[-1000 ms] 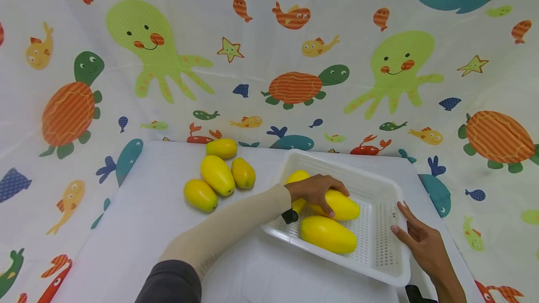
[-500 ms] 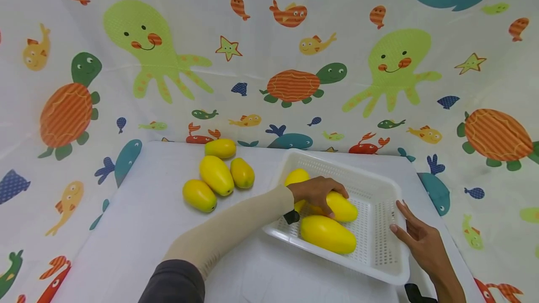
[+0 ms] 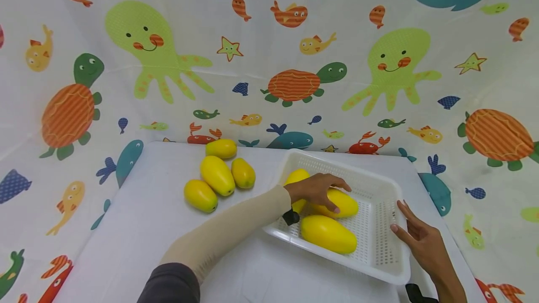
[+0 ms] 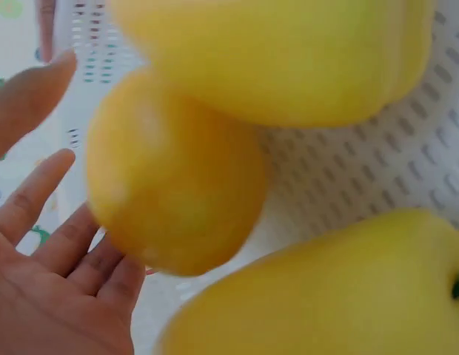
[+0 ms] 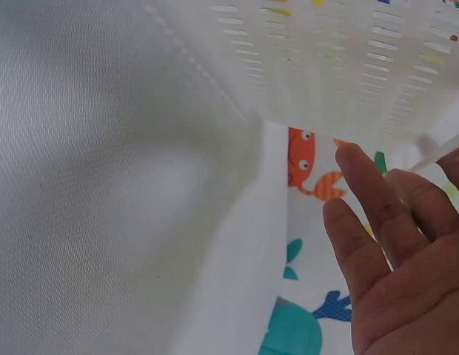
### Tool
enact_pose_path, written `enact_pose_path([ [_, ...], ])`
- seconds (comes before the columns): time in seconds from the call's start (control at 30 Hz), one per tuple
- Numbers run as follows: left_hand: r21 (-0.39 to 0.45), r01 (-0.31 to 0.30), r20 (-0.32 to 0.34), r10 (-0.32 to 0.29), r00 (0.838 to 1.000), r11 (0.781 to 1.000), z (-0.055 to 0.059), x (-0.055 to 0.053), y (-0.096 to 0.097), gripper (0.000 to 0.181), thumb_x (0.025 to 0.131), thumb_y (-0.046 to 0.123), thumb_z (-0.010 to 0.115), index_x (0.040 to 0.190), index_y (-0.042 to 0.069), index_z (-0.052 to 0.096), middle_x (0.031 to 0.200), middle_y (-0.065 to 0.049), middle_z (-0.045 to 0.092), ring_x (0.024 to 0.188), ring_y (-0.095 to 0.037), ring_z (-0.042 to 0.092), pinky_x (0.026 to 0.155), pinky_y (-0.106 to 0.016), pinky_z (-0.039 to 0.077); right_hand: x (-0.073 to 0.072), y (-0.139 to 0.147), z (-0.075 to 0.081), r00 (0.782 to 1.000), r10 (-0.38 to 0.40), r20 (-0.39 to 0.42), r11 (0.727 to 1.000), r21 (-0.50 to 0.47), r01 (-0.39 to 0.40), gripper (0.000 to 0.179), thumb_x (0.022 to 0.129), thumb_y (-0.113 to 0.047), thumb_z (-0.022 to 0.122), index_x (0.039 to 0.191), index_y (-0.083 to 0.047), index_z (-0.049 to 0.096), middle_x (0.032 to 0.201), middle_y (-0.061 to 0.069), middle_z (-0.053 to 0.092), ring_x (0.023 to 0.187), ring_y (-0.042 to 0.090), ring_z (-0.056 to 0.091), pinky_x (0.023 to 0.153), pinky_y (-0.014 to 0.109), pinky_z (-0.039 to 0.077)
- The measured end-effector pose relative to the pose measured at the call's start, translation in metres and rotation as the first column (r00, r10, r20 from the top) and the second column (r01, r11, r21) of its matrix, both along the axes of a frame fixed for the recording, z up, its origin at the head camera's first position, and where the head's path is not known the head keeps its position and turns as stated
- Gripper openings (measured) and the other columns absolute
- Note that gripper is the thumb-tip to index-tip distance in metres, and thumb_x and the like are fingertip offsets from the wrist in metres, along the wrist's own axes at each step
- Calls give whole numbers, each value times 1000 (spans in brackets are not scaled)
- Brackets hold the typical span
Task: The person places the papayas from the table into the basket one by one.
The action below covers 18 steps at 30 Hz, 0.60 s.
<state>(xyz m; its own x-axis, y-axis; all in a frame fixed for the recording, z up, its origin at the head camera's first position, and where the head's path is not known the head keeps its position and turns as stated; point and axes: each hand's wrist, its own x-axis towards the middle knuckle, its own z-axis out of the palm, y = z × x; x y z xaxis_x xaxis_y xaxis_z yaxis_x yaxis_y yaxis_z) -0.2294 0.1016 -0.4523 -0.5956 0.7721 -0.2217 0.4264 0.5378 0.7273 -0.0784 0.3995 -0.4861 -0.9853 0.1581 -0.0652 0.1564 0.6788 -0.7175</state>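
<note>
A white perforated plastic basket (image 3: 385,247) holds three yellow papayas. Over the middle papaya (image 3: 343,204) lies my left hand (image 3: 317,188), fingers spread and loosely bent. In the left wrist view, the left hand (image 4: 59,274) has its palm up beside a papaya (image 4: 178,177), thumb held away from the fruit. The front papaya (image 3: 328,234) rests along the near wall, and another papaya (image 3: 296,176) is at the back left, partly hidden by the hand. My right hand (image 3: 423,240) touches the basket's right rim, and its fingers extend below that rim in the right wrist view.
Several more papayas (image 3: 216,175) sit in a cluster on the white-covered table (image 3: 143,209), left of the basket. Behind the table hangs a curtain (image 3: 257,64) printed with sea animals.
The fingers of my left hand have loosened and lifted slightly off the middle papaya, which has shifted a little. My right hand stays at the basket's rim.
</note>
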Motion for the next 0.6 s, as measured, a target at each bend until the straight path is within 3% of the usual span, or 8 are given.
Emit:
enact_pose_path([
  [0.13,50,-12,-34,13,999,999,7,-1,-4,67,89,37,85,151,33,59,159,14,56,151,-14,47,127,-47,39,0,1,-1,1000,-7,12,1000,5,7,83,99,-44,75,166,-23,31,171,13,23,144,57,42,95,55,52],
  [0.37,118,-54,-77,63,995,992,19,1,-13,62,92,40,82,149,35,60,155,14,60,151,-15,47,126,-51,39,0,1,0,1000,-9,15,1000,6,9,83,99,-45,75,166,-24,31,171,12,21,144,57,42,94,55,53],
  [0.6,239,-78,-110,106,988,968,29,4,-29,57,95,39,78,149,28,62,153,7,63,148,-17,52,124,-51,43,0,0,-1,1000,-8,-3,1000,9,8,81,99,-44,74,165,-24,32,170,10,23,143,55,44,90,52,57],
])
